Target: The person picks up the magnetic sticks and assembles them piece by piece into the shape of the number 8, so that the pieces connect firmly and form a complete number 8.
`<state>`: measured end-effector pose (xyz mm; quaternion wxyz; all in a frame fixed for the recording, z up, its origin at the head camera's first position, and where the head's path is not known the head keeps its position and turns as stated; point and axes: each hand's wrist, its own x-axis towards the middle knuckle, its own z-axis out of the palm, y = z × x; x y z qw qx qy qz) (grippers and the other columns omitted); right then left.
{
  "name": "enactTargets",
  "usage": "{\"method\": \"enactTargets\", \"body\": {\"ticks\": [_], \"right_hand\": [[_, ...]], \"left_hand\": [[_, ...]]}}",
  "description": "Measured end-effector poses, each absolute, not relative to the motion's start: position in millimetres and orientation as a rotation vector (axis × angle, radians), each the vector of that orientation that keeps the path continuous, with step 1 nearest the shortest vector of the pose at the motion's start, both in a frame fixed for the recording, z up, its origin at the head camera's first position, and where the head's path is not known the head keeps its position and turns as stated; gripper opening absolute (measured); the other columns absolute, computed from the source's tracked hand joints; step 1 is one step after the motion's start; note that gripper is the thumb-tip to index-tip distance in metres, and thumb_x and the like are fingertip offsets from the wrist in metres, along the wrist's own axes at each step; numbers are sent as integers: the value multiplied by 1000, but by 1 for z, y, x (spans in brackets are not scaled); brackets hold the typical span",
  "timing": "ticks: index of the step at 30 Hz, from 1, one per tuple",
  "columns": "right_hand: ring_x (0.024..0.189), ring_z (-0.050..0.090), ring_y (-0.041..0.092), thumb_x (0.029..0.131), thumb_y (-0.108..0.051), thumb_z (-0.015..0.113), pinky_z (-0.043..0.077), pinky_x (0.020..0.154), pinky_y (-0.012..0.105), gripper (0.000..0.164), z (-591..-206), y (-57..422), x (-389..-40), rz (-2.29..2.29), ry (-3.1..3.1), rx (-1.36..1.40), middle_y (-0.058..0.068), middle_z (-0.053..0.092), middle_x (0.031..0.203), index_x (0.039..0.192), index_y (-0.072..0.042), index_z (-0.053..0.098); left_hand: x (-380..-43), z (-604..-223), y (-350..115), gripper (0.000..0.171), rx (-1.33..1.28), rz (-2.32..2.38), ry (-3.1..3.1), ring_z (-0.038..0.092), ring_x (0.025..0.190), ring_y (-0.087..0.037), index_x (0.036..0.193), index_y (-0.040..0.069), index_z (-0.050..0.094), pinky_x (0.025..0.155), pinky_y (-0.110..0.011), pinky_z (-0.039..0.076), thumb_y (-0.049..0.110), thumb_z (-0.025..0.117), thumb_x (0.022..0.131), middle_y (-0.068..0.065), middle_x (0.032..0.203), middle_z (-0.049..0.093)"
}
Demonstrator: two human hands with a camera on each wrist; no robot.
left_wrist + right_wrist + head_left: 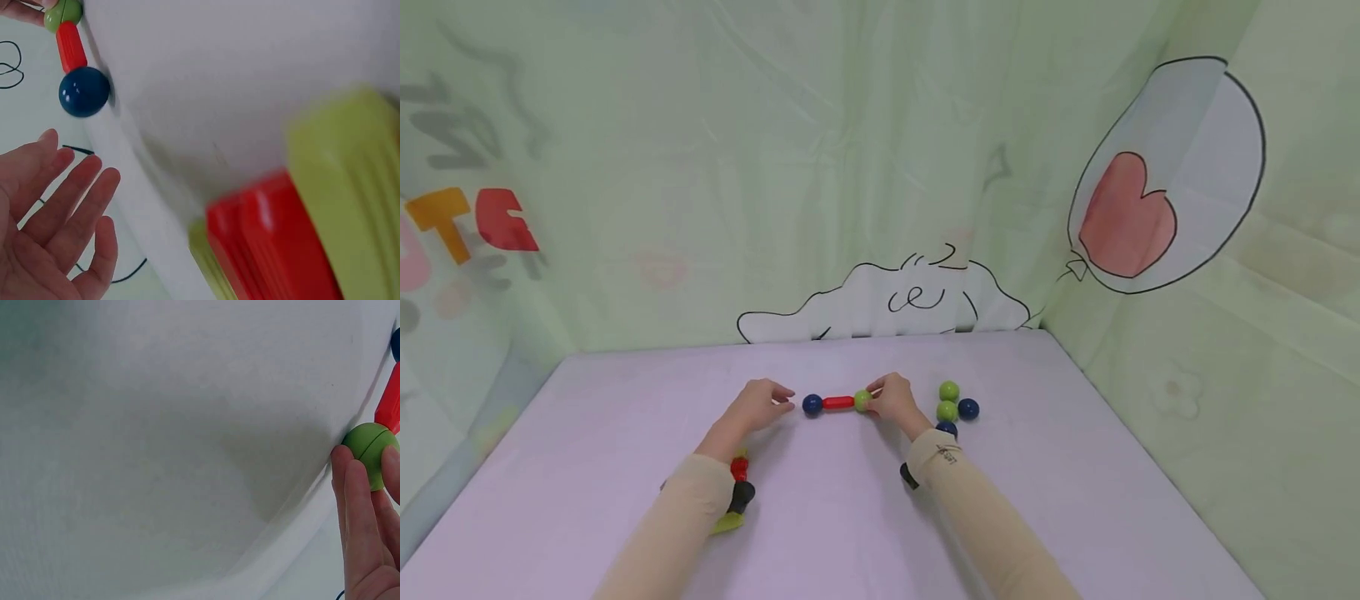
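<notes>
A red rod [838, 402] joins a blue ball [812, 405] at its left end to a green ball [862, 401] at its right end, lying near the middle of the table. My right hand [895, 402] pinches the green ball between thumb and fingers, which the right wrist view also shows. Just left of the blue ball is my left hand [760, 406], apart from it and holding nothing. Its fingers [81, 200] are spread and relaxed in the left wrist view.
Beyond my right wrist sit loose green balls [949, 390] and blue balls [968, 409]. A dark piece [909, 476] lies beside the right sleeve. Red rods [269, 237] and green rods [350, 187] lie under the left forearm, partly hidden. Printed curtains hang behind the table [820, 517].
</notes>
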<state>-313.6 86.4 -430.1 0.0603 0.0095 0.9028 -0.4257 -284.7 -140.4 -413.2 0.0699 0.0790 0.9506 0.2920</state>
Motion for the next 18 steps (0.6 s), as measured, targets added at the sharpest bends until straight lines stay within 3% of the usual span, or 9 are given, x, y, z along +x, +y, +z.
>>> {"method": "enactTargets", "body": {"ticks": [18], "right_hand": [[79, 61, 19, 75, 1, 72, 51, 63, 22, 25, -428, 86, -314, -1243, 2759, 24, 15, 64, 91, 100, 4, 66]], "left_hand": [[-241, -409, -208, 22, 232, 689, 2820, 57, 81, -21, 103, 0, 66, 74, -36, 52, 7, 65, 83, -10, 92, 62]]}}
